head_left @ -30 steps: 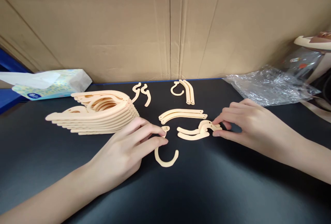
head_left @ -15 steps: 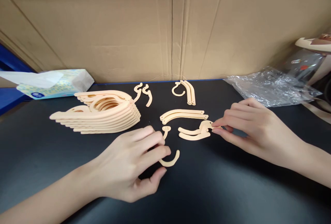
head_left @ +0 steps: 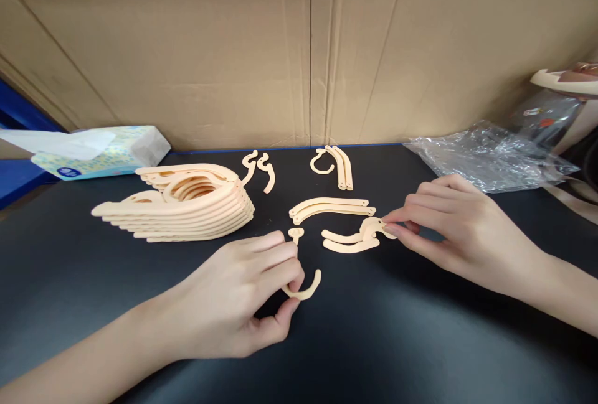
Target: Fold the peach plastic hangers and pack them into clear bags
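My left hand pinches the curve of a cream plastic hanger hook between thumb and forefinger. The hook's flat head shows beyond my fingers, while its middle is hidden behind them. To the right, my right hand grips the end of a short curved cream plastic piece with the fingertips. That piece lies against another short curved piece on the black table. Just behind them rest two long curved hanger arms, side by side.
A stack of cream plastic hanger parts sits at left. Farther back are two S-shaped pieces, another hook and two more arms. A tissue pack and a clear plastic bag flank them before a cardboard wall.
My left thumb and forefinger have closed on the hook, which has shifted slightly left. My right hand has barely moved and keeps its pinch.
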Demonstrator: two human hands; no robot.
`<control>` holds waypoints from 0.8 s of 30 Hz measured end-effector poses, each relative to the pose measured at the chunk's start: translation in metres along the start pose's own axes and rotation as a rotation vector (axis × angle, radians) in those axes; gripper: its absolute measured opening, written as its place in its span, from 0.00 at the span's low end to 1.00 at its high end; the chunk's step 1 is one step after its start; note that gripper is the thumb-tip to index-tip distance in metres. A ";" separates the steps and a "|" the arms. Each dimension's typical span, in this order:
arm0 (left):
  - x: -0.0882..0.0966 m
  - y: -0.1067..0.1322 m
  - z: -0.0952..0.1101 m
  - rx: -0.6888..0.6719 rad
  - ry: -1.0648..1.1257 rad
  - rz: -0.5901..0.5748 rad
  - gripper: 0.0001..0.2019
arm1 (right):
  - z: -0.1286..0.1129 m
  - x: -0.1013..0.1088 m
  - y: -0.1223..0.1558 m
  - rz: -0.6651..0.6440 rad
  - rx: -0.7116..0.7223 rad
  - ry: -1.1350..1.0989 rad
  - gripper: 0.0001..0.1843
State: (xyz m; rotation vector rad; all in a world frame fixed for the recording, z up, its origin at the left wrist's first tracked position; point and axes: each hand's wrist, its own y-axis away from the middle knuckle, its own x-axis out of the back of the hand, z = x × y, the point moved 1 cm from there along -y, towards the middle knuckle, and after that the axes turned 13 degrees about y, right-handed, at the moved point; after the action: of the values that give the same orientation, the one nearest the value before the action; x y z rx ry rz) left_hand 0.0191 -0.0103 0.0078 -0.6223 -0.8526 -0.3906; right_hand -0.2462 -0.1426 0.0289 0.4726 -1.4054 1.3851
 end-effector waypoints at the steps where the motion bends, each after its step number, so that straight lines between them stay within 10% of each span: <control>1: 0.000 0.001 0.000 0.011 0.011 0.002 0.06 | 0.001 -0.001 0.000 -0.012 -0.005 0.008 0.10; 24: -0.007 -0.002 -0.002 -0.132 -0.302 -0.026 0.10 | 0.008 -0.016 0.004 -0.250 -0.172 -0.083 0.12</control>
State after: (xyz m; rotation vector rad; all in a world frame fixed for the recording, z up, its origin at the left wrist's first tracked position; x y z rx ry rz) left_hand 0.0148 -0.0122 0.0017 -0.8063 -1.1295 -0.3836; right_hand -0.2462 -0.1545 0.0151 0.5760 -1.4639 1.0453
